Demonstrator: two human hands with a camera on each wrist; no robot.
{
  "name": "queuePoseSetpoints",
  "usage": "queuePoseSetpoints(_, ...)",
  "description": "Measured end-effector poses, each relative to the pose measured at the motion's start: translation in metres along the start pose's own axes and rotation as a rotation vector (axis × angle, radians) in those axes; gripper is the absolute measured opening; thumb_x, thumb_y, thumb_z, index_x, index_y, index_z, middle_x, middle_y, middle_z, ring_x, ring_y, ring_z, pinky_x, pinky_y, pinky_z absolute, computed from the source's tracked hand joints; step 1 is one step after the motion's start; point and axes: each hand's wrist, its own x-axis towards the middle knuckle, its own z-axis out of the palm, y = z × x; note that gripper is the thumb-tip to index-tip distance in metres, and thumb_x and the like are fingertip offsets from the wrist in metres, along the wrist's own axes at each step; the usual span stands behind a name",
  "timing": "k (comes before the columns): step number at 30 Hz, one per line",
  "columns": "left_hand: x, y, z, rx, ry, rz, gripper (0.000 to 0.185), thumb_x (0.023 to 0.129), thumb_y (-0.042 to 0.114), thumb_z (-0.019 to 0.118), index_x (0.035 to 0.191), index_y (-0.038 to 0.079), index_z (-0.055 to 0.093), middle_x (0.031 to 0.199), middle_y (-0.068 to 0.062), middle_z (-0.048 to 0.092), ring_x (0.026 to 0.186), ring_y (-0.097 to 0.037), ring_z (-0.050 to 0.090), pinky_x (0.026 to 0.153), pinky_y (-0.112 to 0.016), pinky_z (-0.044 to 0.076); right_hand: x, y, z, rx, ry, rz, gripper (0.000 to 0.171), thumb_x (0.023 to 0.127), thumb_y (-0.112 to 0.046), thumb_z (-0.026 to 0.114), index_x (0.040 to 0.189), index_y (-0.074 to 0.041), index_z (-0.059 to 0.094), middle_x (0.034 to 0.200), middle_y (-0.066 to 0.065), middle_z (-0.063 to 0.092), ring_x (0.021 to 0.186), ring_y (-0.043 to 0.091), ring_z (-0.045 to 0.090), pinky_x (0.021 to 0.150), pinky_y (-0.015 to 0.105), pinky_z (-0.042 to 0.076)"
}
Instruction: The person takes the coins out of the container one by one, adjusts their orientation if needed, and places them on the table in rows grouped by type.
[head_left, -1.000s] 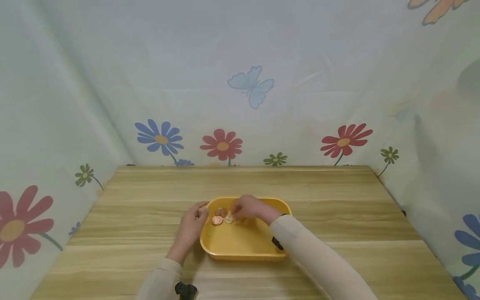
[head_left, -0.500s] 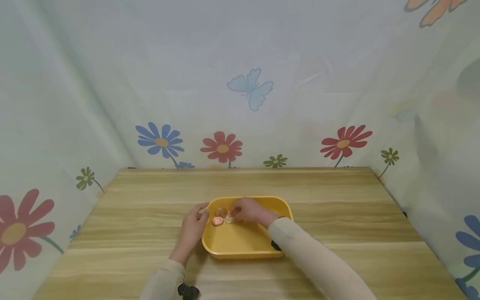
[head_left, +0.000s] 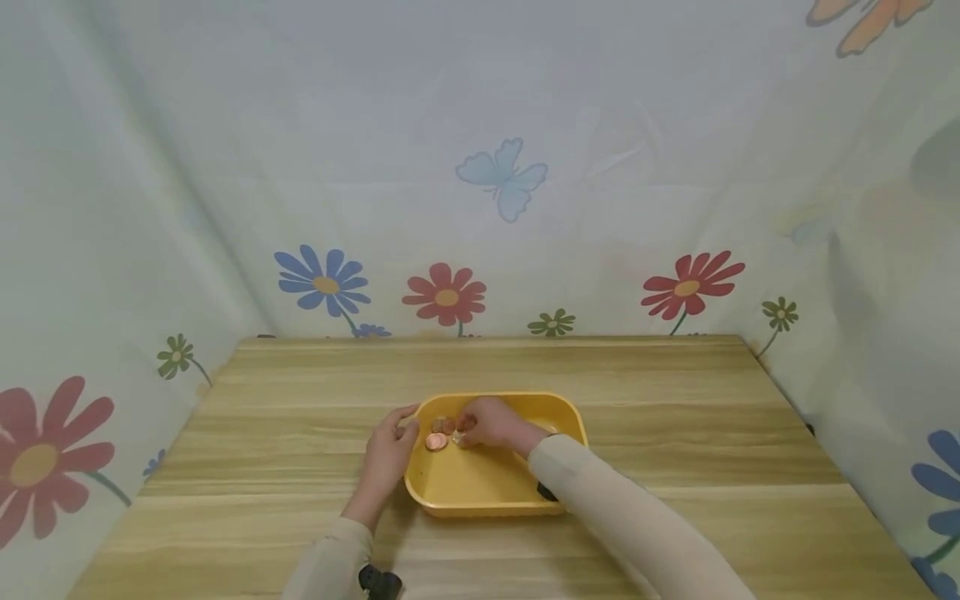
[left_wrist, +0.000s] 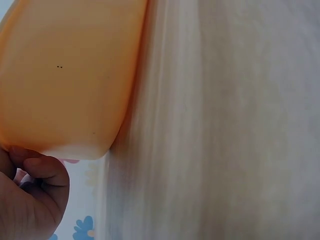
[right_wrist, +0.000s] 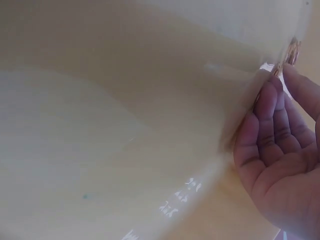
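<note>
Yellow, smooth-walled and round-cornered, the shallow plastic tray (head_left: 468,485) sits on the pale wood-grain bench (head_left: 300,450) between the hands. The left hand (head_left: 388,450) grips its rim at the far left corner, fingers curled against the outside wall. The right hand (head_left: 491,422) reaches down inside, its thumb and fingertips close together at a small, round, silvery metal coin (head_left: 456,437), partly hidden by them; whether they pinch it, I cannot tell. Just left of those fingertips, in the tray's far left part, lie bright copper-coloured round coins (head_left: 436,442), overlapping, with darker brown round coins (head_left: 442,426) just beyond. All these coins lie near the left hand too, across the tray wall from it.
</note>
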Motion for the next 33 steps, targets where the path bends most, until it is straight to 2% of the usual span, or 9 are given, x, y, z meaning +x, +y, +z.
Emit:
queuePoseSetpoints(8,0.001,0.001,0.001,-0.008,0.001,-0.002,0.038,0.105,0.015,0.052,0.14,0.001,0.058,0.099,-0.028,0.072,0.073,-0.022,0.064,0.059,-0.025,0.05,0.002,-0.001,0.003,-0.022,0.017,0.0,0.02,0.084,-0.004,0.079,0.103,0.001,0.077,0.099,0.013,0.078,0.085,0.015,0.063,0.079,0.025,0.053)
queuePoseSetpoints(12,0.001,0.001,0.0,-0.009,-0.001,-0.002,0.038,0.105,0.016,0.053,0.14,0.002,0.059,0.098,-0.026,0.071,0.073,-0.021,0.063,0.06,-0.025,0.05,0.004,0.0,0.005,-0.052,0.017,-0.007,0.016,0.083,-0.005,0.08,0.097,0.001,0.077,0.092,0.011,0.077,0.078,0.013,0.057,0.075,0.024,0.05)
queuePoseSetpoints(16,0.0,0.001,0.0,-0.017,-0.002,-0.008,0.038,0.105,0.016,0.052,0.14,0.002,0.058,0.097,-0.026,0.071,0.074,-0.022,0.064,0.06,-0.026,0.051,0.004,0.001,0.007,-0.07,0.005,-0.005,0.012,0.081,-0.008,0.082,0.089,-0.002,0.075,0.08,0.005,0.069,0.073,0.01,0.05,0.069,0.021,0.044)
queuePoseSetpoints(19,0.0,0.001,0.001,-0.015,0.002,0.002,0.038,0.105,0.016,0.052,0.14,0.002,0.059,0.105,-0.029,0.072,0.083,-0.026,0.069,0.066,-0.029,0.056,0.005,0.002,0.006,-0.057,0.012,-0.006,0.013,0.081,-0.009,0.084,0.082,-0.003,0.072,0.073,0.0,0.063,0.068,0.009,0.047,0.065,0.019,0.041)
queuePoseSetpoints(22,0.0,0.0,0.001,-0.01,0.006,0.01,0.038,0.105,0.016,0.052,0.14,0.002,0.059,0.11,-0.031,0.072,0.09,-0.029,0.071,0.07,-0.033,0.058,0.005,0.002,0.005,-0.026,0.022,-0.004,0.013,0.082,-0.009,0.083,0.078,-0.002,0.072,0.071,0.0,0.064,0.066,0.008,0.047,0.063,0.018,0.04)
queuePoseSetpoints(28,0.001,0.0,0.002,0.003,0.013,0.013,0.038,0.105,0.016,0.053,0.139,0.002,0.06,0.108,-0.03,0.072,0.09,-0.029,0.071,0.072,-0.034,0.059,0.009,0.004,0.006,0.021,0.001,0.035,0.009,0.087,-0.009,0.079,0.082,-0.002,0.075,0.078,0.006,0.072,0.067,0.007,0.05,0.063,0.015,0.041)
queuePoseSetpoints(33,0.001,-0.001,0.0,0.019,0.018,0.014,0.037,0.105,0.017,0.053,0.138,0.003,0.06,0.106,-0.029,0.072,0.088,-0.028,0.07,0.071,-0.034,0.058,0.01,0.003,0.006,0.049,-0.023,0.022,0.008,0.089,-0.008,0.077,0.086,0.0,0.076,0.083,0.01,0.075,0.069,0.005,0.05,0.063,0.015,0.042)
